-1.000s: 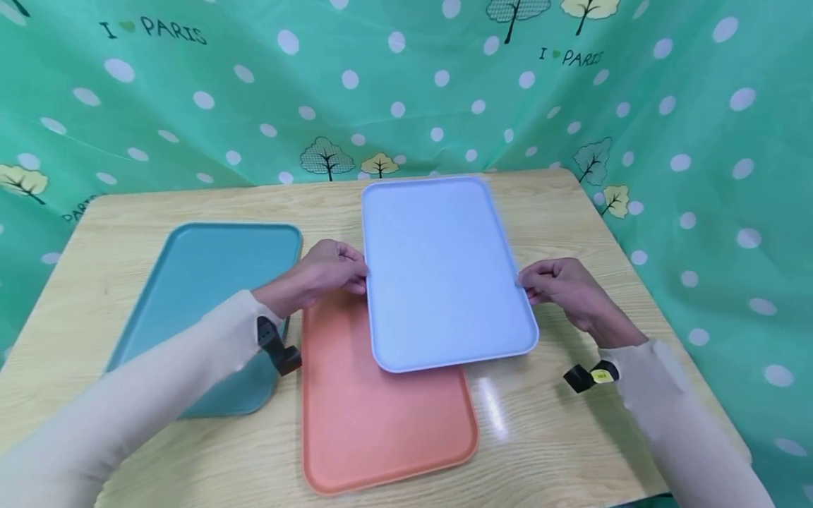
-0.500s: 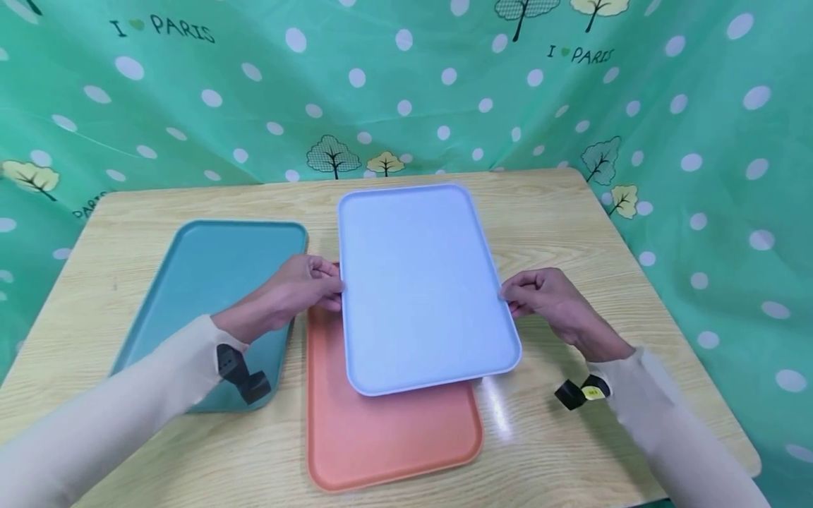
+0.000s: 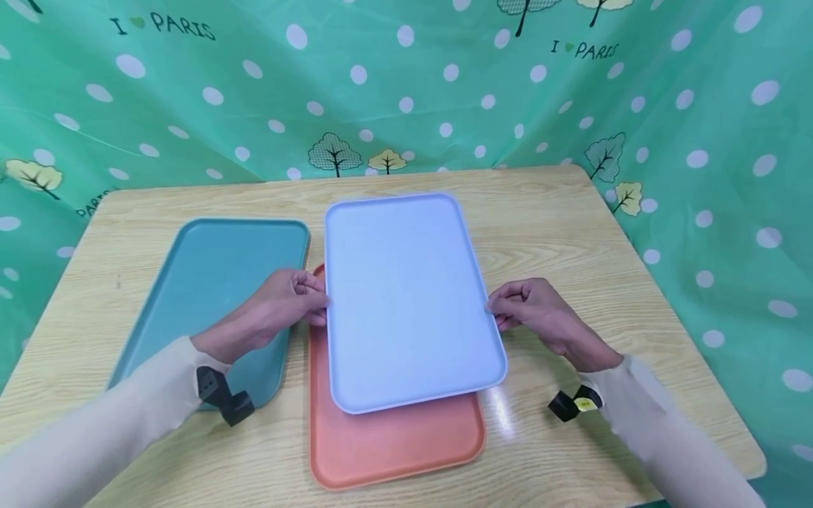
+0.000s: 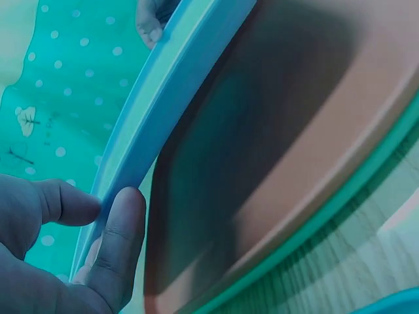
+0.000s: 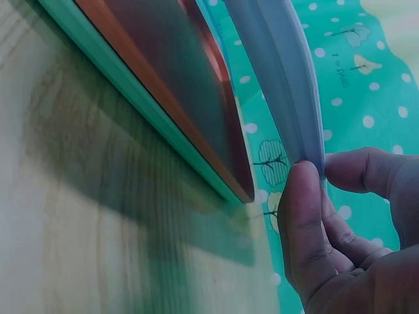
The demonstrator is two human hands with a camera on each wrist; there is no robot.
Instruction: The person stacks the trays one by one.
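Both hands hold a light blue rectangular tray by its long sides, raised above the table and slightly turned. My left hand pinches the left rim between thumb and fingers; the left wrist view shows the tray edge in that grip. On the opposite rim, my right hand pinches in the same way. Beneath lies an orange-pink tray, its far part covered by the blue one in the head view. In the right wrist view a green tray edge shows directly under the orange tray.
A teal tray lies on the wooden table at the left, partly behind my left forearm. Green polka-dotted cloth hangs behind the table and along its right side. Each wrist wears a small black camera.
Both hands have carried the blue tray left and toward me, so it now covers more of the orange tray. The grips have stayed the same, and the other trays rest in place.
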